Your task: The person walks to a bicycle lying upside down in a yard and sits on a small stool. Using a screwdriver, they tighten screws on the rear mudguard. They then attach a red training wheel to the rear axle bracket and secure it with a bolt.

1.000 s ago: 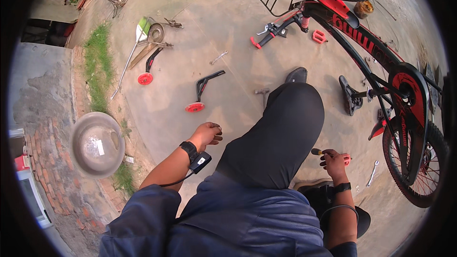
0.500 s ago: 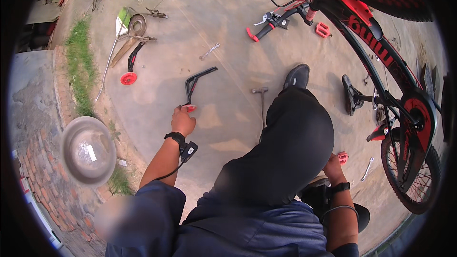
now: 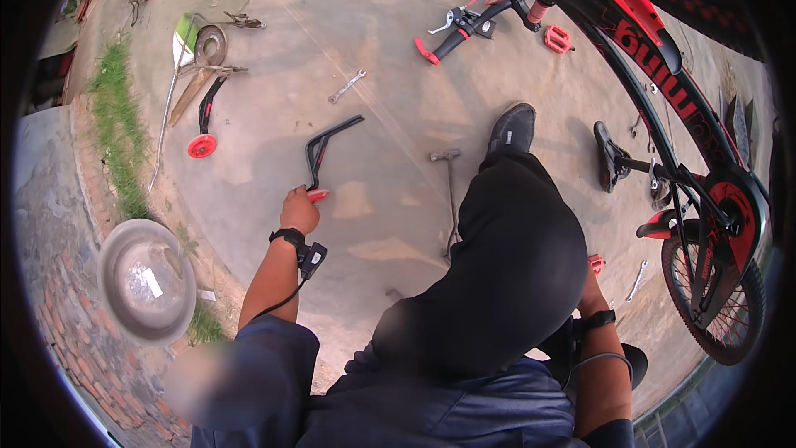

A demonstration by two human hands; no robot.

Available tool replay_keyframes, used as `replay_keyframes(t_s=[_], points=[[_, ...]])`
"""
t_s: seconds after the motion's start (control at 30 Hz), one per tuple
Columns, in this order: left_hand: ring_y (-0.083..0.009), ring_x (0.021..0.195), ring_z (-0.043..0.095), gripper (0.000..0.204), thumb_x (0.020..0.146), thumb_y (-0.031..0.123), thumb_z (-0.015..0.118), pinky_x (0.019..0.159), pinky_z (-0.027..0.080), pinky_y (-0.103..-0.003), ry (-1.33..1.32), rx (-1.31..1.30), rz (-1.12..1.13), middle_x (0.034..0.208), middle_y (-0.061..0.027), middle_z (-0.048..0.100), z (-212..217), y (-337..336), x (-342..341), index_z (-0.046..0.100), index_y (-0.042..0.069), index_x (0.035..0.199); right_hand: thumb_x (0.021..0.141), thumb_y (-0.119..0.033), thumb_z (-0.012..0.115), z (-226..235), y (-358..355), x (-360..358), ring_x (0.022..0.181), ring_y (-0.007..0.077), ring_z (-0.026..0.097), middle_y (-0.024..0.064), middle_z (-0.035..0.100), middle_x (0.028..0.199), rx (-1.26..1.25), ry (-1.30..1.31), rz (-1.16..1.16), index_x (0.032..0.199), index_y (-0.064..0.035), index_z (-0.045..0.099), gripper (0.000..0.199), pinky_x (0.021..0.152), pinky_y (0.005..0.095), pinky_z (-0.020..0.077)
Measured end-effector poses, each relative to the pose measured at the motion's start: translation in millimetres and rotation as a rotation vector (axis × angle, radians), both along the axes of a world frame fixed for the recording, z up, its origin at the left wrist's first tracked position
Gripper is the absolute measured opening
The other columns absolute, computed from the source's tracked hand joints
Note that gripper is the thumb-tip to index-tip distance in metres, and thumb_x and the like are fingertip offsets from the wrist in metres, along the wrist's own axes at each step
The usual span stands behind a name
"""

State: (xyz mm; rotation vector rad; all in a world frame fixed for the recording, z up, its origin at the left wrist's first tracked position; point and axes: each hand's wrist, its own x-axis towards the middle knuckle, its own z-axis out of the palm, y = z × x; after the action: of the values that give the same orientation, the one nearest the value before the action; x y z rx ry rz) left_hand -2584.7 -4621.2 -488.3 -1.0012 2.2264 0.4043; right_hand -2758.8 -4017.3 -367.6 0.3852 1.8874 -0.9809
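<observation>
My left hand (image 3: 300,211) is closed around the red wheel (image 3: 318,195) of a training wheel. Its bent black bracket (image 3: 336,129) points away from me, just over or on the concrete. Beyond my right knee, my right hand (image 3: 589,293) is partly covered by the dark trouser leg, which hides its fingers. A red pedal (image 3: 596,265) shows right beside that hand. A second training wheel (image 3: 201,146) lies on the ground at the left.
An upturned bicycle (image 3: 663,91) stands along the right side. A hammer (image 3: 450,187) lies left of my foot, one wrench (image 3: 347,86) farther off and another wrench (image 3: 637,280) at the right. A metal basin (image 3: 148,282) sits by the grass strip at the left.
My left hand and the training wheel appear slightly farther left, as the whole view has shifted a little. My right hand's fingers have slipped out of sight behind the knee.
</observation>
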Motion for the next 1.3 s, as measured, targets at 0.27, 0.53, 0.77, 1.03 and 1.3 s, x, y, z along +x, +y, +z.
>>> replay_keyframes(t_s=[0.27,0.53,0.77,1.03,1.3], points=[[-0.0357,0.118,0.058,0.032,0.089,0.008,0.062,0.095,0.054,-0.047,-0.020,-0.083,-0.115,0.123,-0.0160,0.057,2.6,4.8,-10.0,0.062,0.006,0.121,0.097,-0.015,0.055,15.0,-15.1,-10.0,0.093,0.0218,0.069,0.0127,0.072,0.105,0.067,0.013,0.060,0.128,0.0041,0.063,0.037,0.080,0.0348,0.0581],[-0.0381,0.110,0.063,0.026,0.091,0.011,0.062,0.094,0.053,-0.047,0.065,-0.012,-0.116,0.118,-0.0188,0.061,18.2,15.3,-10.1,0.066,0.004,0.115,0.096,-0.018,0.058,9.2,-13.9,-6.7,0.093,0.0207,0.069,0.0112,0.073,0.108,0.090,-0.026,-0.075,0.128,0.0012,0.065,0.038,0.078,0.0336,0.0572],[-0.0262,0.104,0.066,0.030,0.094,0.009,0.064,0.096,0.050,-0.035,0.469,0.471,0.355,0.115,-0.0181,0.069,92.5,31.3,-13.5,0.064,-0.004,0.121,0.096,-0.019,0.062,8.2,-13.9,7.6,0.088,0.0185,0.071,0.0088,0.072,0.103,0.113,-0.082,-0.101,0.124,-0.0009,0.066,0.034,0.070,0.0326,0.0571],[-0.0162,0.108,0.064,0.028,0.104,0.005,0.053,0.097,0.053,-0.035,1.004,0.797,0.631,0.118,-0.0070,0.067,236.2,83.0,-60.0,0.057,-0.001,0.131,0.096,-0.020,0.061,3.6,28.4,36.6,0.088,0.0211,0.071,0.0090,0.069,0.108,-0.016,-0.067,-0.133,0.128,-0.0015,0.062,0.038,0.071,0.0352,0.0577],[-0.0252,0.123,0.061,0.035,0.107,0.014,0.048,0.107,0.050,-0.047,1.357,1.112,0.352,0.135,-0.0129,0.060,357.5,115.3,-93.3,0.049,0.002,0.140,0.092,-0.028,0.069,12.0,54.3,57.7,0.073,0.0245,0.072,0.0165,0.072,0.098,0.096,0.038,-0.014,0.125,-0.0005,0.065,0.044,0.068,0.0372,0.0584]])
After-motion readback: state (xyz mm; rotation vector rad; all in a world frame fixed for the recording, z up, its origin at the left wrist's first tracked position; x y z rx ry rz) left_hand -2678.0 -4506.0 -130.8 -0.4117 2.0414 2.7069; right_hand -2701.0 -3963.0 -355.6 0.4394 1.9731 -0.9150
